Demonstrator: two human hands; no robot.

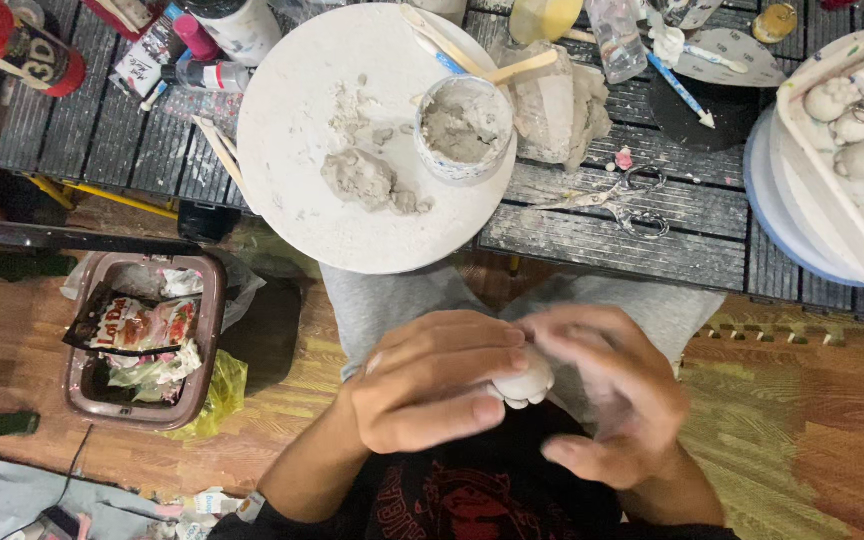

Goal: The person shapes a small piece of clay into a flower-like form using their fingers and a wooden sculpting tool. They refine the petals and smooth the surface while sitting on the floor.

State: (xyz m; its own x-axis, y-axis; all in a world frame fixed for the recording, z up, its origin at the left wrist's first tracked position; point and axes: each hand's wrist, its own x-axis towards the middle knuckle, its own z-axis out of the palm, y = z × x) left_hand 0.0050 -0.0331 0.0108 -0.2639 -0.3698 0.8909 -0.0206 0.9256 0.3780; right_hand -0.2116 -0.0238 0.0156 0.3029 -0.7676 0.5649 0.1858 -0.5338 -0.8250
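Observation:
My left hand (432, 385) and my right hand (607, 395) meet over my lap, both closed around a small pale clay figure (524, 385) that shows only between the fingers. The right hand is blurred. Above them, a round white board (292, 130) on the dark slatted table (592, 225) carries a lump of grey clay (362, 180) and a small cup of grey clay paste (464, 125). A wooden stick (522, 68) rests across the cup.
Scissors (624, 195) lie on the table right of the board. A tray (832, 175) at the right holds several pale clay figures (857, 125). A brown waste bin (147, 340) with wrappers stands on the floor at left. Bottles and tubes crowd the table's far edge.

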